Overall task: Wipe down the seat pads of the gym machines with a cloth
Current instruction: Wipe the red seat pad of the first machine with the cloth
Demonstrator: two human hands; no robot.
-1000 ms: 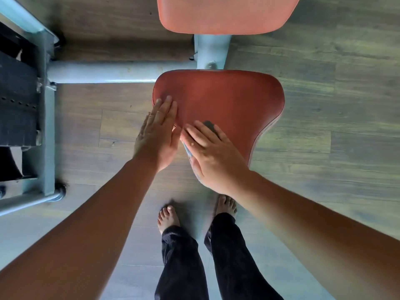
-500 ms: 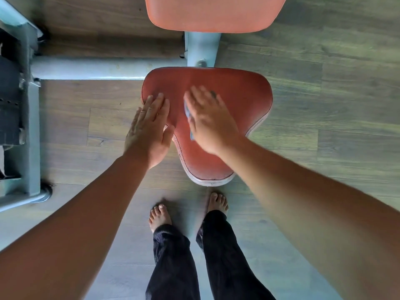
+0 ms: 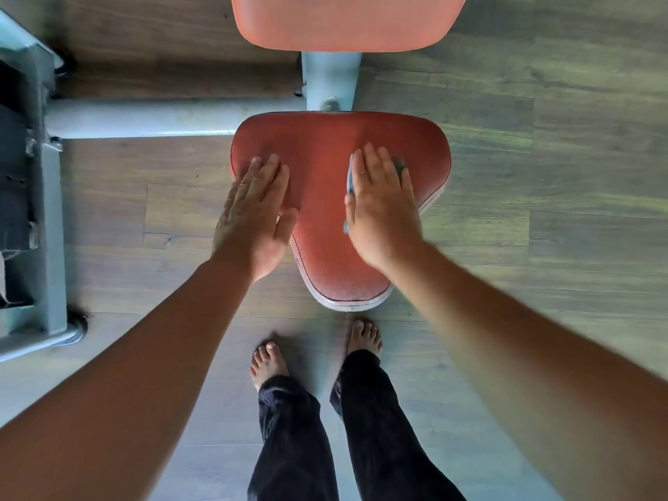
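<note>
Seat pad [image 3: 325, 197] centre bare, backrest pad [image 3: 347, 19] and grey post [image 3: 330, 81] block beyond, open floor [image 3: 542, 175] right

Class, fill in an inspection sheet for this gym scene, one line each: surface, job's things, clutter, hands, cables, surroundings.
Surface: red seat pad, textured, with pale trim along its near edge.
Job's things: grey cloth lies on the pad under the right hand; only its edges show.
Clutter: nothing seen.
Hands: left hand rests flat on the pad's left edge; right hand presses flat on the cloth.
Cables: nothing seen.
Surroundings: orange back pad beyond the seat, grey frame, dark weight stack at left, wood floor, bare feet in front of the pad.
</note>
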